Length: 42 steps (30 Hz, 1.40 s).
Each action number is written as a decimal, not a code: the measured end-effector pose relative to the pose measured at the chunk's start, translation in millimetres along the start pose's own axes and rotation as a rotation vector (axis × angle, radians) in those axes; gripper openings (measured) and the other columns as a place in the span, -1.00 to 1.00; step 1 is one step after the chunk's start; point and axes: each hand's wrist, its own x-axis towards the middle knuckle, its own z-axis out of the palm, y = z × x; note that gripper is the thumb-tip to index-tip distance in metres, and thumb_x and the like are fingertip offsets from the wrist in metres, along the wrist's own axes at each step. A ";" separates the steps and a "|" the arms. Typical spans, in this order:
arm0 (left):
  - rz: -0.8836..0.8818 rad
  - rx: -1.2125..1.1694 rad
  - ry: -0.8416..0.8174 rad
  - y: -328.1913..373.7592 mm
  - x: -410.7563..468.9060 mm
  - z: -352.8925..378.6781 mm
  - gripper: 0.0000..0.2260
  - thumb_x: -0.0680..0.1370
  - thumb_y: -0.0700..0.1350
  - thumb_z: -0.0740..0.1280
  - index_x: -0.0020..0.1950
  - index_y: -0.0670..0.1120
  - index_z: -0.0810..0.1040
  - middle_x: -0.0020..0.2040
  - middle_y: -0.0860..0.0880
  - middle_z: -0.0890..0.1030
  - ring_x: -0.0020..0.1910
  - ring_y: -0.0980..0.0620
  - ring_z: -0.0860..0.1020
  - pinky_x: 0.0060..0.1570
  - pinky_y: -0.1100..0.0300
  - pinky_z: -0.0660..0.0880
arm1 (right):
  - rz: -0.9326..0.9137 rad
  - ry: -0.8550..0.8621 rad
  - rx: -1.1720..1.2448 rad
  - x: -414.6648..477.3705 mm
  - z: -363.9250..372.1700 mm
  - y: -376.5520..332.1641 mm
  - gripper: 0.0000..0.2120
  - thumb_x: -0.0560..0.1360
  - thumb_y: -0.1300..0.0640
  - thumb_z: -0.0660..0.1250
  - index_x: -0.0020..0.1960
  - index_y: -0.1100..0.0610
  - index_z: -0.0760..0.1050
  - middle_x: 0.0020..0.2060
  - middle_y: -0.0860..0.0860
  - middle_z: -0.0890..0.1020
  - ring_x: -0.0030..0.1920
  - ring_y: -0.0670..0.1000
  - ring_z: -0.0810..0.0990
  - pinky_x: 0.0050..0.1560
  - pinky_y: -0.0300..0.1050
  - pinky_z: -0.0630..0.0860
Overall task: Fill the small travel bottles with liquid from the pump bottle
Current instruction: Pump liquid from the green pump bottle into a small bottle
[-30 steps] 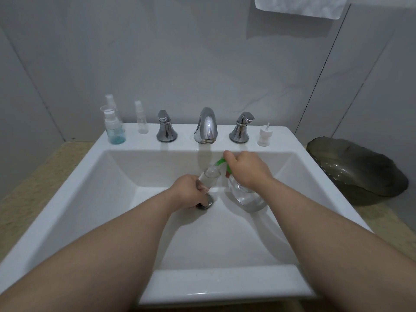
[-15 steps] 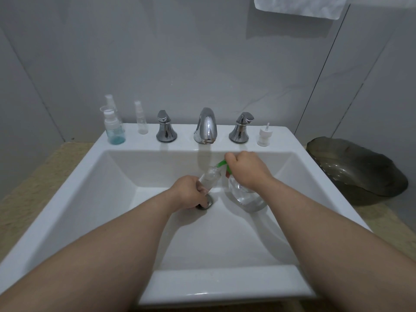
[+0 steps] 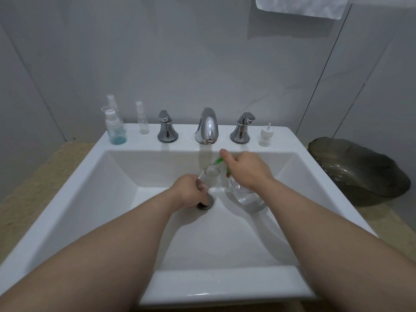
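Observation:
Over the white sink (image 3: 126,194), my left hand (image 3: 190,191) grips a small clear travel bottle (image 3: 209,174), tilted with its mouth toward the green pump nozzle (image 3: 218,161). My right hand (image 3: 246,170) holds the top of the clear pump bottle (image 3: 245,195), with one finger lying along the green pump head. The nozzle tip sits at the travel bottle's mouth. Part of the pump head is hidden under my right hand.
On the back ledge stand a travel bottle with blue liquid (image 3: 115,129), a slim clear spray bottle (image 3: 142,119), two chrome handles (image 3: 167,130), a faucet (image 3: 207,127) and a loose white spray cap (image 3: 265,136). A dark glass dish (image 3: 360,170) lies at the right. The drain (image 3: 206,202) sits below my left hand.
My right finger has risen slightly on the pump head. Both hands and the bottles stay at nearly the same spot over the drain.

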 end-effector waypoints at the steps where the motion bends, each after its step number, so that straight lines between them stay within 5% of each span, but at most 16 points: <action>1: -0.001 -0.006 -0.002 0.3 -0.5 -0.4 -0.78 0.33 -0.29 0.50 -0.26 -0.06 0.48 -0.38 -0.01 0.45 -0.45 0.00 0.37 -0.47 0.30 0.34 | 0.004 0.000 0.000 0.7 0.5 0.2 -0.25 0.61 -0.42 -0.03 -0.30 0.06 0.66 -0.40 -0.09 0.61 -0.21 -0.02 0.58 -0.13 -0.01 0.42; 9: 0.005 -0.040 -0.065 5.4 -5.4 0.4 -0.64 0.34 -0.13 0.61 -0.36 -0.07 0.40 -0.38 -0.03 0.41 -0.38 -0.02 0.36 -0.31 0.20 0.36 | 0.005 0.014 0.022 4.0 4.3 2.0 -0.30 0.60 -0.36 -0.01 -0.31 0.05 0.66 -0.37 -0.10 0.65 -0.21 0.00 0.58 -0.12 -0.03 0.45; 13: -0.040 -0.097 -0.038 10.6 -7.9 0.5 -0.73 0.39 -0.22 0.55 -0.32 -0.04 0.48 -0.39 0.03 0.51 -0.43 0.05 0.46 -0.38 0.25 0.41 | -0.002 0.011 0.044 1.7 1.2 0.1 -0.39 0.63 -0.24 0.04 -0.30 0.07 0.65 -0.46 -0.13 0.60 -0.25 -0.02 0.56 -0.19 -0.07 0.42; 23: -0.033 -0.094 -0.032 15.1 -12.7 1.4 -0.82 0.45 -0.23 0.49 -0.25 -0.06 0.53 -0.31 -0.02 0.57 -0.40 0.04 0.51 -0.35 0.22 0.46 | -0.054 0.013 0.065 1.8 0.8 0.2 -0.48 0.61 -0.08 0.05 -0.30 0.11 0.63 -0.32 -0.05 0.67 -0.22 0.05 0.58 -0.09 -0.02 0.56; 28: -0.031 -0.111 -0.041 15.4 -12.4 1.4 -0.81 0.42 -0.26 0.52 -0.23 -0.07 0.53 -0.26 -0.04 0.58 -0.37 0.01 0.53 -0.34 0.20 0.48 | -0.059 0.000 0.078 0.5 -0.4 -0.4 -0.47 0.61 -0.12 0.05 -0.30 0.10 0.61 -0.30 -0.06 0.69 -0.20 0.06 0.60 -0.07 -0.03 0.56; 35: -0.041 -0.146 0.009 10.0 -6.0 -0.2 -0.82 0.39 -0.26 0.48 -0.24 -0.04 0.53 -0.27 -0.01 0.56 -0.38 0.02 0.49 -0.34 0.21 0.43 | -0.046 -0.032 -0.006 -4.5 -3.1 -3.1 -0.13 0.57 -0.52 -0.12 -0.31 0.10 0.65 -0.38 -0.03 0.63 -0.17 0.04 0.62 -0.05 0.01 0.52; 40: -0.055 -0.117 0.042 9.3 -4.2 -2.1 -0.77 0.34 -0.27 0.49 -0.32 -0.03 0.48 -0.37 0.04 0.51 -0.41 0.02 0.45 -0.38 0.24 0.37 | -0.060 -0.094 0.046 -4.3 -5.2 -1.8 -0.18 0.55 -0.50 -0.18 -0.17 0.05 0.65 -0.18 -0.03 0.69 -0.04 0.08 0.61 0.12 0.08 0.53; 42: -0.063 -0.108 0.048 8.5 -3.9 -2.6 -0.76 0.32 -0.28 0.49 -0.34 -0.03 0.47 -0.38 0.03 0.51 -0.44 0.02 0.43 -0.41 0.25 0.35 | -0.083 -0.105 0.081 -6.1 -6.2 -2.2 -0.36 0.61 -0.36 -0.10 -0.08 0.03 0.60 -0.05 -0.01 0.69 0.05 0.11 0.58 0.15 0.09 0.51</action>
